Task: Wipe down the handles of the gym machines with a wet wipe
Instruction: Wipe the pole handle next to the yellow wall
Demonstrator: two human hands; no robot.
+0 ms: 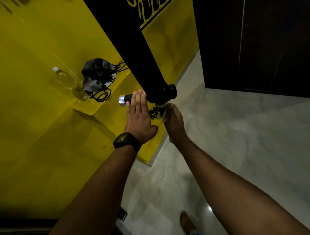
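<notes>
Wiping is in hand on one grip of the black machine arm (145,52). The right hand (174,122) is clenched round the lower handle (162,106), with the white wet wipe (164,117) trapped between its fingers and the bar. A scrap of the wipe shows just beyond the thumb side of the fist.

The left hand (139,114) lies flat, fingers straight and together. Their tips rest on the black grip of the side handle (128,99), whose silver end cap (122,100) sticks out just past the little finger. It seems to steady the arm rather than clean.

The next move, as I judge it, is to slide or twist the wrapped fist along the bar, then carry the wipe over to the grip under the left fingertips.

Most of the lower handle and the wipe is hidden inside the right fist, so how far the wipe wraps cannot be told. Whether the left fingertips press or merely touch is unclear. Dim light blurs the joint between the two hands.
</notes>
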